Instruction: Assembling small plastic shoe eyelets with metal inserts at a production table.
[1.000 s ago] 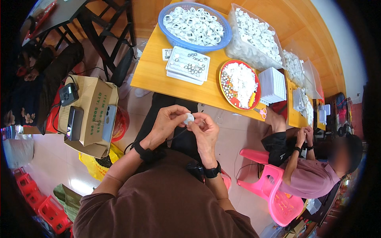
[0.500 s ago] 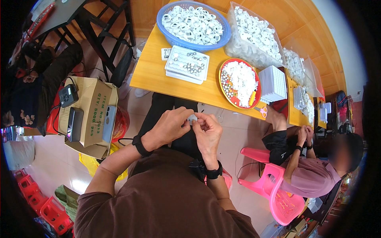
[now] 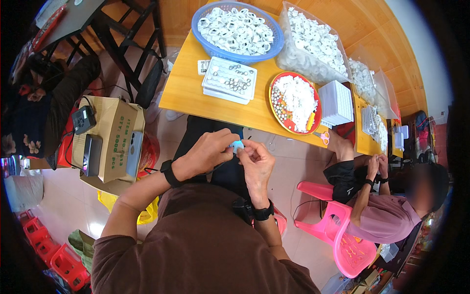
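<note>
Between my hands, over my lap, is a small round white plastic piece [image 3: 237, 145] that glows light blue. My left hand [image 3: 211, 153] pinches it from the left, its thumb and fingertips pressed to the edge. On the other side my right hand [image 3: 257, 164] grips it between thumb and fingertips. Its exact kind is too small to tell. Beyond my hands, on the wooden table [image 3: 188, 100], a stack of white trays [image 3: 215, 81] carries several small round dark-and-silver parts. A red-rimmed plate [image 3: 270, 105] holds white pieces, small silver discs and a yellow-handled tool [image 3: 311, 121].
A blue basket [image 3: 234, 58] and a clear bin [image 3: 306, 68] full of white pieces stand at the back. Scissors [image 3: 323, 137] lie at the table edge beside stacked white trays [image 3: 337, 103]. Left is a cardboard box [image 3: 116, 139]; right, a co-worker [image 3: 387, 213] sits on a pink chair [image 3: 338, 230].
The small piece between my fingers has turned from plain whitish to glowing light blue. Both hands keep nearly the same place and grip.
</note>
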The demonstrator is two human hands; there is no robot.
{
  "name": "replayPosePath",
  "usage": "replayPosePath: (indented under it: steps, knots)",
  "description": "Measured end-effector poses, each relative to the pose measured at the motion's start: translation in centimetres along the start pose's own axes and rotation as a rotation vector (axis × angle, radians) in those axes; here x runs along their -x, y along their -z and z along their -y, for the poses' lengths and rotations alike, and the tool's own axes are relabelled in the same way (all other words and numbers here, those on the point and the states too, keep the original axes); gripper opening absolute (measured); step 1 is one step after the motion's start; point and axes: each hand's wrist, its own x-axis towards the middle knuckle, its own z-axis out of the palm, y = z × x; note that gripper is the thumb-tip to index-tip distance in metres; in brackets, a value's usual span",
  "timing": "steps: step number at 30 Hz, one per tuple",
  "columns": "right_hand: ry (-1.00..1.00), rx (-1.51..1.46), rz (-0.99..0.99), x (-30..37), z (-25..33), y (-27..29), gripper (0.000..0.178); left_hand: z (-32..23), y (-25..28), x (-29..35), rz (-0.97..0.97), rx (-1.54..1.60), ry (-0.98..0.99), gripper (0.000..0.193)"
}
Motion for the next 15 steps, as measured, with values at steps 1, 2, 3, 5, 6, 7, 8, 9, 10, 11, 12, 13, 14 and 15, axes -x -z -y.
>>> replayPosePath:
  steps: [1, 2, 3, 5, 6, 7, 8, 9, 10, 11, 12, 13, 14, 15]
  knots:
    - [-0.008, -0.027, -0.005, -0.1, 0.0, 0.1, 0.02, 0.0, 0.1, -0.1, -0.017, 0.15, 0.046, 0.026]
    - [0.0, -0.025, -0.011, 0.0, -0.2, 0.2, 0.02, 0.0, 0.3, -0.2, -0.032, 0.3, 0.089, 0.027]
    - [-0.017, -0.035, -0.018, 0.1, -0.3, 0.3, 0.02, -0.2, 0.5, -0.3, -0.033, 0.301, 0.068, 0.027]
    - [-0.039, -0.071, -0.034, 0.1, -1.1, 0.2, 0.017, -0.4, 0.3, -0.2, -0.004, 0.453, 0.276, 0.025]
    - [-0.046, -0.038, -0.021, 0.1, -1.7, 0.1, 0.018, -0.1, 0.0, 0.1, -0.001, 0.456, 0.245, 0.025]
    - [-0.031, -0.051, -0.008, 0.2, -1.6, -0.1, 0.018, 0.3, -0.4, 0.5, -0.029, 0.592, 0.332, 0.023]
    - [-0.016, -0.063, 0.004, 0.2, -1.5, -0.2, 0.018, 0.6, -0.7, 0.7, -0.05, 0.728, 0.42, 0.021]
    - [0.004, -0.065, 0.014, 0.2, -1.6, -0.5, 0.017, 0.5, -0.7, 0.8, -0.042, 0.733, 0.389, 0.021]
    - [0.019, -0.066, 0.024, 0.2, -1.8, -0.6, 0.017, 0.5, -0.8, 0.9, -0.065, 0.856, 0.48, 0.02]
    - [0.024, -0.056, 0.037, 0.1, -1.6, -0.5, 0.016, 0.4, -0.9, 0.9, -0.086, 0.979, 0.576, 0.018]
    - [0.011, -0.048, 0.04, 0.1, -1.3, -0.7, 0.016, 0.3, -0.8, 1.0, -0.079, 0.981, 0.556, 0.018]
    - [0.017, -0.045, 0.039, 0.0, -1.3, -0.7, 0.015, 0.3, -0.8, 0.9, -0.08, 1.032, 0.582, 0.018]
    - [0.021, -0.042, 0.041, -0.1, -1.4, -0.6, 0.015, 0.5, -1.0, 0.9, -0.082, 1.081, 0.61, 0.018]
    - [0.028, -0.041, 0.034, 0.0, -1.3, -0.5, 0.015, 0.8, -1.4, 1.2, -0.086, 1.151, 0.631, 0.019]
